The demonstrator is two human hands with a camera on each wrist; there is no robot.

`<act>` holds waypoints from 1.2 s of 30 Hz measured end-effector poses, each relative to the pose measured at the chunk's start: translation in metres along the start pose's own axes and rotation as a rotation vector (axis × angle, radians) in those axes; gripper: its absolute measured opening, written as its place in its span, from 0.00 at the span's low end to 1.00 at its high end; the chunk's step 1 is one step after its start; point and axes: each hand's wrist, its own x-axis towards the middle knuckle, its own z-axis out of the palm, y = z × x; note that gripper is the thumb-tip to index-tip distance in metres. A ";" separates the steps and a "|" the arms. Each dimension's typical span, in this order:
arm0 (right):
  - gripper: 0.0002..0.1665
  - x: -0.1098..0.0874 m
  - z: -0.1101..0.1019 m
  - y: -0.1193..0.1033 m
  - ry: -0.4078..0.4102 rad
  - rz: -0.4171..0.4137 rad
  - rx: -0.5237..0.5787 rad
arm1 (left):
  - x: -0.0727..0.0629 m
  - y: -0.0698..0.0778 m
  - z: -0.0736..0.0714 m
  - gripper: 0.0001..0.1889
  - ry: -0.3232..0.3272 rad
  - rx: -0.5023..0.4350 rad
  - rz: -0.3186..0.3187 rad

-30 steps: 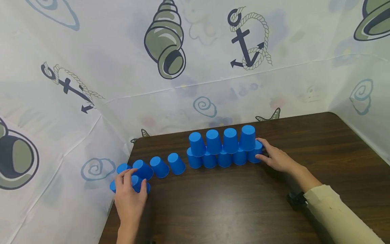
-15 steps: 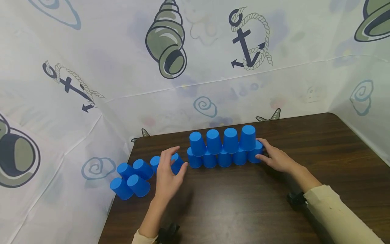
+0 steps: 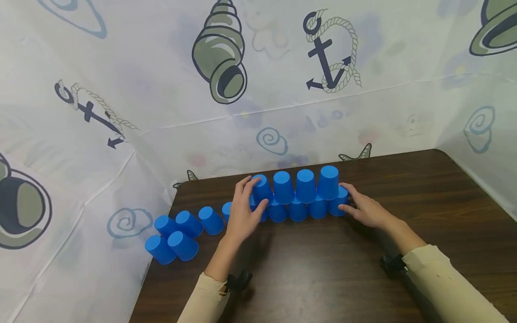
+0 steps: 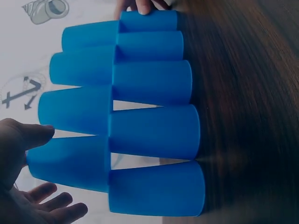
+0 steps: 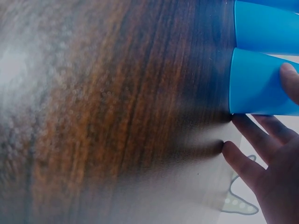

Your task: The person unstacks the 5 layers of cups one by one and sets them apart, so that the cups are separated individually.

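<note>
Blue plastic cups stand upside down in two tiers: a bottom row, with several cups like the middle upper cup [image 3: 305, 186] bridging the gaps. My left hand [image 3: 245, 213] is around the leftmost upper cup [image 4: 70, 163]; in the left wrist view its thumb is near one side, its fingers spread past the other. At the right end, my right hand [image 3: 369, 211] touches the last bottom cup [image 5: 261, 86], thumb against its front and extended fingers along its right side. Part of the leftmost bottom cup [image 4: 156, 189] is hidden behind my left hand in the head view.
More upside-down cups stand to the left on the brown wooden table [image 3: 323, 269], including a front cup [image 3: 183, 246] and a back cup [image 3: 211, 220]. One cup [image 3: 226, 210] is partly hidden by my left hand. A patterned cloth [image 3: 274, 103] hangs behind and beside the table.
My left hand has left the loose cups at the left and moved right, passing over others to the leftmost upper cup. My right hand has stayed at the end cup.
</note>
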 end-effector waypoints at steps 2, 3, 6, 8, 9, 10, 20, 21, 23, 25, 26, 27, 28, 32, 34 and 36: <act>0.44 0.000 0.000 0.000 0.002 0.001 0.001 | 0.002 -0.002 0.002 0.29 0.014 -0.016 -0.008; 0.44 0.001 0.000 0.000 0.003 -0.001 -0.001 | 0.003 -0.003 0.004 0.28 0.026 -0.025 -0.008; 0.44 0.001 0.000 0.000 0.000 -0.001 -0.004 | 0.004 -0.005 0.007 0.26 0.064 -0.040 -0.005; 0.44 0.001 0.000 0.000 -0.003 0.003 -0.007 | 0.005 -0.006 0.010 0.25 0.081 -0.049 -0.004; 0.44 0.001 0.000 0.000 -0.004 0.005 -0.009 | 0.005 -0.007 0.011 0.25 0.088 -0.055 -0.005; 0.44 0.001 0.000 -0.001 -0.005 0.007 -0.009 | 0.005 -0.007 0.012 0.25 0.093 -0.063 -0.005; 0.44 0.002 0.000 0.000 -0.006 0.011 -0.013 | 0.007 -0.009 0.013 0.23 0.114 -0.101 0.003; 0.44 0.002 -0.001 0.000 -0.006 0.013 -0.012 | 0.007 -0.009 0.013 0.23 0.112 -0.105 0.003; 0.45 0.002 -0.001 0.000 -0.007 0.018 -0.012 | 0.008 -0.010 0.013 0.23 0.112 -0.115 0.003; 0.45 0.002 -0.001 0.000 -0.007 0.020 -0.015 | 0.008 -0.010 0.013 0.22 0.114 -0.120 0.000; 0.45 0.002 -0.001 0.000 -0.007 0.021 -0.015 | 0.008 -0.009 0.012 0.22 0.116 -0.126 0.000; 0.45 0.002 -0.001 0.000 -0.007 0.021 -0.015 | 0.008 -0.009 0.012 0.22 0.120 -0.130 0.000; 0.45 0.002 -0.002 -0.001 -0.007 0.020 -0.015 | 0.007 -0.009 0.012 0.22 0.126 -0.133 0.001; 0.44 0.002 -0.001 -0.001 0.000 0.020 -0.012 | 0.004 -0.005 0.008 0.21 0.145 -0.134 0.007; 0.43 0.002 0.000 -0.001 0.002 0.012 -0.012 | 0.001 -0.004 0.004 0.22 0.150 -0.125 0.013; 0.43 0.002 0.001 -0.001 0.005 0.011 -0.009 | -0.003 -0.003 -0.002 0.22 0.148 -0.116 0.017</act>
